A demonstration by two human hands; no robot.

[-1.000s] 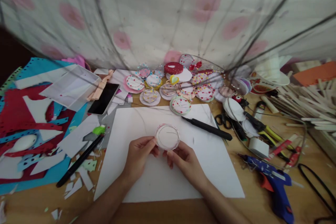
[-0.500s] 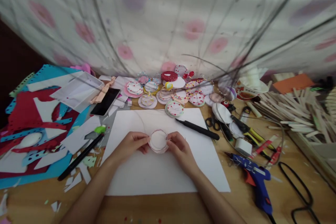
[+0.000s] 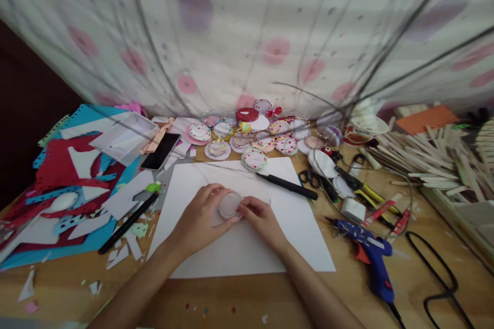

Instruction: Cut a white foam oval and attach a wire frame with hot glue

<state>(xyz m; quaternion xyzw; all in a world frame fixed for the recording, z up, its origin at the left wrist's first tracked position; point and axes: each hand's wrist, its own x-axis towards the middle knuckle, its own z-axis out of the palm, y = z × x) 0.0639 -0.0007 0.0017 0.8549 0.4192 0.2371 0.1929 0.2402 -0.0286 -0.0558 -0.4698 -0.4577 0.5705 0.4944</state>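
Messy craft bench from my feed, wooden table (image 3: 216,308) under a dotted curtain (image 3: 239,25).

Left of frame is a heap of red, blue and white foam scraps (image 3: 65,185), a clear plastic box (image 3: 123,136), a phone (image 3: 160,150), a black pen (image 3: 127,222). Mid-frame, a big white paper sheet (image 3: 239,247) lies flat; on it my left hand (image 3: 200,218) and right hand (image 3: 260,218) both have their fingers pinched on a small round clear disc (image 3: 230,204) with a pinkish rim. Above it sit round decorated discs (image 3: 254,136). Right side: scissors (image 3: 309,177), a blue glue gun (image 3: 370,257), pale wooden sticks (image 3: 428,157).
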